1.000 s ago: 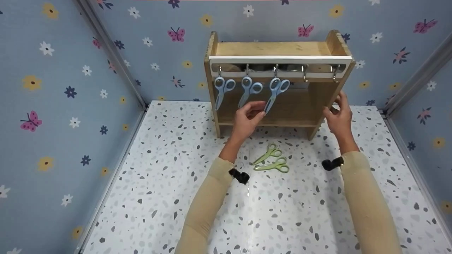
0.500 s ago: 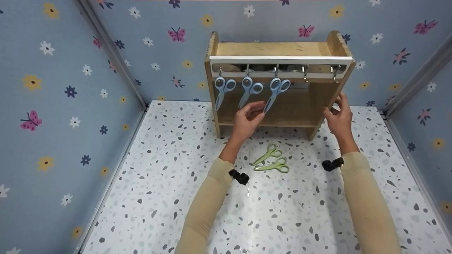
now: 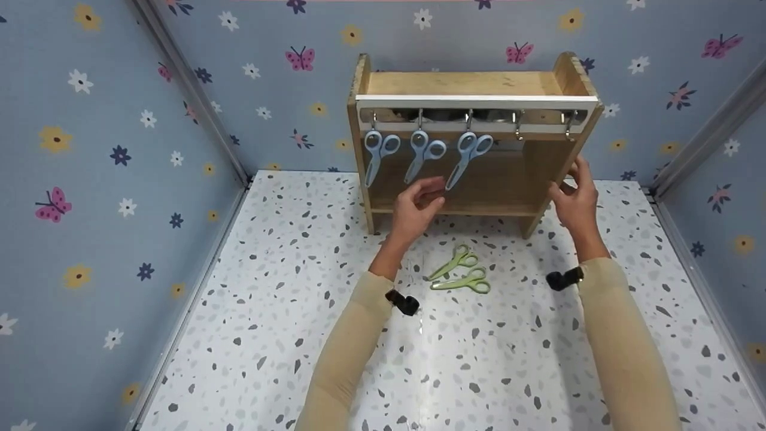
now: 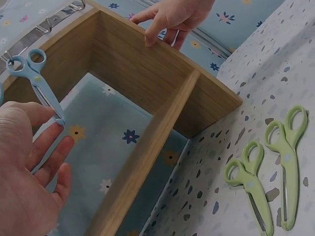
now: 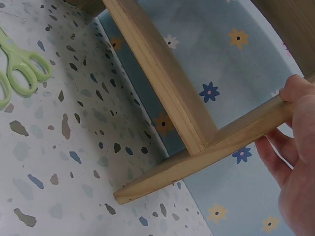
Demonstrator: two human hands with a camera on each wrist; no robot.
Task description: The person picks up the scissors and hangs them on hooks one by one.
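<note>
Three pairs of light blue scissors hang by a finger loop from the left, second and middle hooks of a wooden rack (image 3: 464, 82). My left hand (image 3: 413, 209) is just below and left of the middle blue scissors (image 3: 468, 152). Its fingers are loosely bent, with the thumb and index finger close by the scissors' tip (image 4: 59, 121); whether they touch it is unclear. My right hand (image 3: 575, 200) grips the rack's right side panel (image 5: 236, 132), thumb on the front edge and fingers around the outside.
Two pairs of green scissors (image 3: 461, 280) lie on the speckled white surface (image 3: 287, 335) in front of the rack. The two right-hand hooks (image 3: 518, 124) hold nothing. Flower-patterned walls (image 3: 287, 78) stand behind and at both sides.
My left hand has drawn slightly down and left from the middle scissors' tip, its thumb and fingers coming off the blade. The right hand stays on the side panel.
</note>
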